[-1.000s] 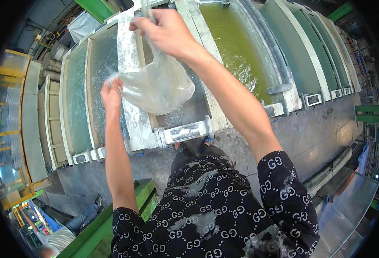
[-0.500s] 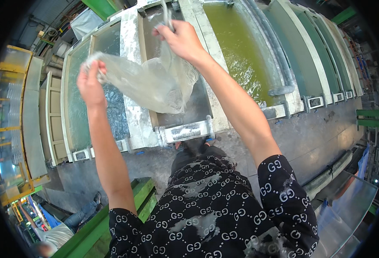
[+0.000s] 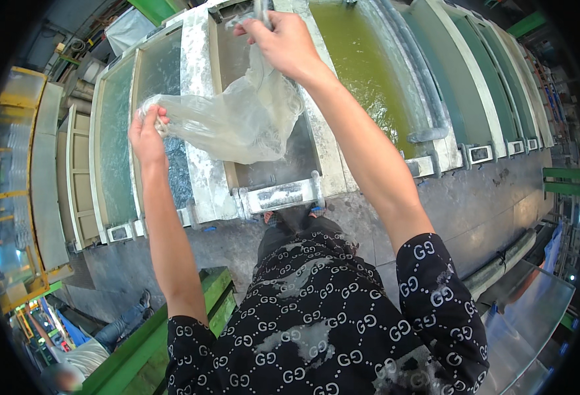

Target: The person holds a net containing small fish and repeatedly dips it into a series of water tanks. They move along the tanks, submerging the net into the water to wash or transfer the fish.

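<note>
I have the translucent bag slung between both hands, above the grey-liquid tank and the white ledge to its left, lower folds slack. The left hand closes on a bunched end; the right hand, farther forward, grips the other end beside a slim pale strip that I cannot identify. I judge the material thin, soft and light, heavier if its folds trap liquid, and probably slippery when wet. Tearing seems possible under a hard pull. I recommend gripping the gathered edges, fingers wrapped fully around, not the single-layer middle
</note>
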`<control>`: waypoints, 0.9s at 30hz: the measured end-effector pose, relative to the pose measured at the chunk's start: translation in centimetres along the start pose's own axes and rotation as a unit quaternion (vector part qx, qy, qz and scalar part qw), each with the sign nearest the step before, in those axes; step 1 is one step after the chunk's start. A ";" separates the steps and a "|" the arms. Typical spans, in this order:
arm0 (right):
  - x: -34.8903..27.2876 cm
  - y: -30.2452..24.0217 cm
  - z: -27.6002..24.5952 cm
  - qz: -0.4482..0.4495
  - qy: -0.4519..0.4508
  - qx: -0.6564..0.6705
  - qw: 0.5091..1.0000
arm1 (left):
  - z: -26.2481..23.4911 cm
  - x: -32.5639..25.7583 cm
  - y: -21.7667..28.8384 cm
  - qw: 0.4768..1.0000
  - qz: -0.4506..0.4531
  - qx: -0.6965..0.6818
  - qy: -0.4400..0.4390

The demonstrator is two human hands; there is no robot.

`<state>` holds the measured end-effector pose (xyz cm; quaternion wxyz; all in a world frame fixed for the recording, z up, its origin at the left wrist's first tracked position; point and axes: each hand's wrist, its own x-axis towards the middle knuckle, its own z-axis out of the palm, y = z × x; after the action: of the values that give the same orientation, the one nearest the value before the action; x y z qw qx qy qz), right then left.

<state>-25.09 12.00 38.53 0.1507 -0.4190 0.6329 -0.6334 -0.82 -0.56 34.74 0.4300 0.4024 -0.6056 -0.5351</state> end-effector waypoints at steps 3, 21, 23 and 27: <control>-0.4 1.6 -1.1 0.039 -0.007 -0.014 0.999 | -0.6 -0.1 -2.3 0.999 -0.004 0.039 -0.003; 5.3 -8.2 8.6 -0.081 -0.050 -0.022 0.995 | -15.3 6.4 5.0 0.986 0.074 -0.127 0.081; 7.2 -10.4 11.1 -0.094 -0.054 0.022 0.994 | -19.0 8.4 7.3 0.982 0.102 -0.124 0.095; 8.7 -14.2 17.7 -0.114 -0.031 0.068 0.991 | -27.8 12.3 10.2 0.980 0.171 -0.081 0.062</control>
<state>-12.76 -4.01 51.94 0.1249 -0.4964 0.5314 -0.6750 21.61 -19.56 47.58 0.5831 0.2891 -0.5922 -0.4751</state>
